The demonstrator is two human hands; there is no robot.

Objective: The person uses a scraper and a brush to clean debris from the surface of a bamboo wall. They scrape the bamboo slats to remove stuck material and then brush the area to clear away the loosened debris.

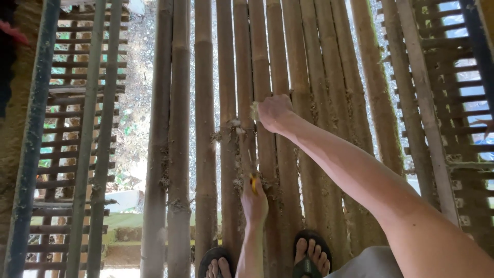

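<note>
A row of upright brown bamboo poles (206, 103) stands in front of me. My right hand (274, 111) reaches out across the poles, fingers closed on a small pale tuft of fibre (253, 110) at a pole's surface. Lower down, my left hand (254, 201) grips a small yellow-handled tool (253, 181); its thin blade (249, 157) points up along the gap between two poles. Frayed shavings cling to the pole joints around both hands. My feet in dark flip-flops (309, 255) show at the bottom.
Slatted lattice panels stand at the left (77, 128) and right (453, 103), with dark frame bars. Gravel ground (135, 92) and green steps (123, 221) show through the gaps. Another person's fingers (486, 126) appear at the right edge.
</note>
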